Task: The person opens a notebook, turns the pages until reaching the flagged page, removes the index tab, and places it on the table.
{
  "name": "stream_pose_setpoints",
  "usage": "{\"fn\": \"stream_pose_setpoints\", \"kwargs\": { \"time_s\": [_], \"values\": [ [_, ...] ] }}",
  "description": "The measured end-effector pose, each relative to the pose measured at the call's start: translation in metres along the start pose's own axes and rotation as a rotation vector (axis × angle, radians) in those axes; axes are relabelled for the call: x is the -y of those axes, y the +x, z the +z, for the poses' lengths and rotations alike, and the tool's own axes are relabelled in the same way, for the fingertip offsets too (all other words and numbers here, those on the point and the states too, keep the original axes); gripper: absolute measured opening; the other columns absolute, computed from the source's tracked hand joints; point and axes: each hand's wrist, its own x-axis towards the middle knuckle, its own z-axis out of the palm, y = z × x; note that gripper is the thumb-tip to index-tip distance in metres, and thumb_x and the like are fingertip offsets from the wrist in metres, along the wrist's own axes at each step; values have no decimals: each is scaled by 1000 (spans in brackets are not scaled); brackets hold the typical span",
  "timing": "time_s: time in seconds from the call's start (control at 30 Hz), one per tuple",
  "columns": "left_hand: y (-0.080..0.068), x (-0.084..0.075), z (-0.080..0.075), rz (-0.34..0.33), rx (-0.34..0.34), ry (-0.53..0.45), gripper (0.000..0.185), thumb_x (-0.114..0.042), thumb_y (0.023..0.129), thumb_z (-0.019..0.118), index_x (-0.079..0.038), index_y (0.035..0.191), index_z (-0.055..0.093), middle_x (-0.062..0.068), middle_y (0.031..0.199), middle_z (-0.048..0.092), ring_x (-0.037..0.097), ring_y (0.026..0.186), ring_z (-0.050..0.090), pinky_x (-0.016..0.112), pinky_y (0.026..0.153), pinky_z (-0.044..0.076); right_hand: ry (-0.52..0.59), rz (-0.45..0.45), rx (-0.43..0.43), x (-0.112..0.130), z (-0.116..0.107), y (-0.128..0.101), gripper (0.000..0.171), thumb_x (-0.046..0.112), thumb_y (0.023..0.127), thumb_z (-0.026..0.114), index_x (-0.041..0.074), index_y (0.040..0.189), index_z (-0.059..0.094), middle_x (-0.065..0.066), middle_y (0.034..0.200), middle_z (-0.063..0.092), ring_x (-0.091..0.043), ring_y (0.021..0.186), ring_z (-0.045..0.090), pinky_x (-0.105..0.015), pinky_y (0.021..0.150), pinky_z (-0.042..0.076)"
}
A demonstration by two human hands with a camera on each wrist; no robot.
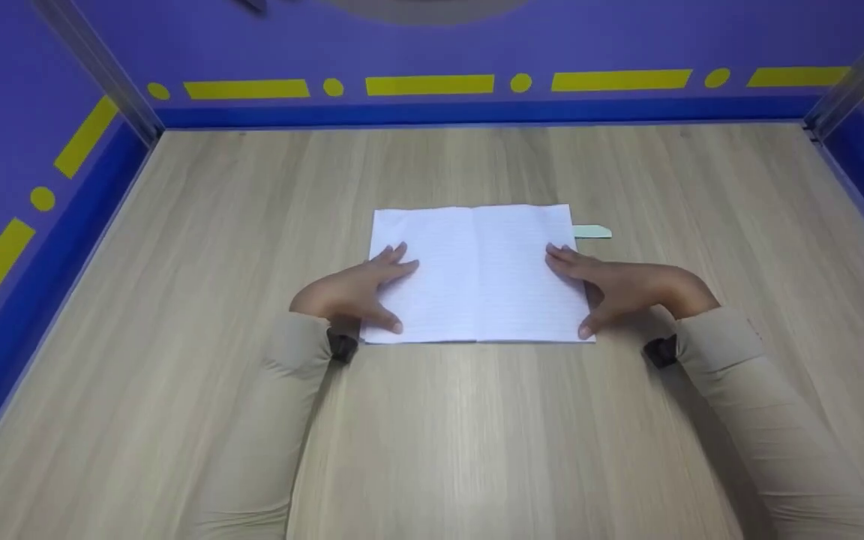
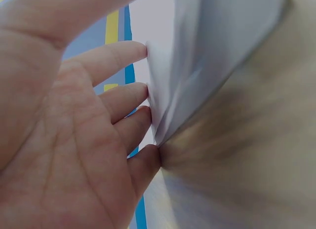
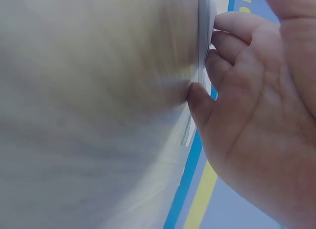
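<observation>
An open notebook (image 1: 481,270) with white lined pages lies flat in the middle of the wooden table (image 1: 477,435). My left hand (image 1: 372,289) rests on its left page, fingers spread and fairly straight, thumb near the lower left corner. My right hand (image 1: 597,285) rests on the right page and its outer edge in the same way. In the left wrist view the fingertips (image 2: 143,98) touch the edges of the pages (image 2: 197,56). The right wrist view shows my right hand (image 3: 247,91) with its fingertips against the page edges (image 3: 202,51).
A small pale green tab (image 1: 592,232) sticks out from under the notebook's right edge. Purple walls with yellow dashes and dots (image 1: 429,84) enclose the table on the left, back and right. Bare wood surrounds the notebook.
</observation>
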Motion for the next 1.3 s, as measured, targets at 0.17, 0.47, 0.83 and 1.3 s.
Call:
{"fn": "stream_pose_setpoints", "kwargs": {
  "time_s": [0.17, 0.47, 0.83, 1.3],
  "values": [
    [-2, 1, -1, -6, 2, -7, 100, -22, 76, 81, -19, 154, 18, 0, 163, -10, 22, 149, -12, 43, 122, 3, -10, 0, 2, 2, 0, 2, 120, 40, 71, 82, 11, 155, 0, -8, 162, -12, -31, 149, -11, -56, 118, 5],
    [-3, 2, -3, 16, 9, -38, 101, -21, 76, 81, -16, 154, 18, 2, 163, -10, 24, 149, -13, 45, 121, 1, -40, 0, -3, 3, -1, 2, 120, 41, 71, 81, 10, 154, 1, -8, 163, -10, -31, 149, -10, -55, 119, 5],
    [-3, 1, -3, 20, 9, -28, 99, -21, 77, 81, -16, 154, 19, 1, 163, -9, 23, 149, -12, 43, 122, 2, -47, -5, -4, 1, -1, 2, 119, 43, 72, 80, 11, 155, 2, -6, 163, -9, -30, 150, -9, -55, 119, 6],
    [-2, -1, -1, 34, 6, -7, 99, -21, 76, 81, -14, 154, 20, 3, 163, -8, 24, 149, -11, 43, 122, 3, -16, -26, -35, -1, 0, 0, 103, 41, 81, 74, 8, 154, 9, -10, 163, -4, -32, 150, -6, -56, 118, 6]
  ]
}}
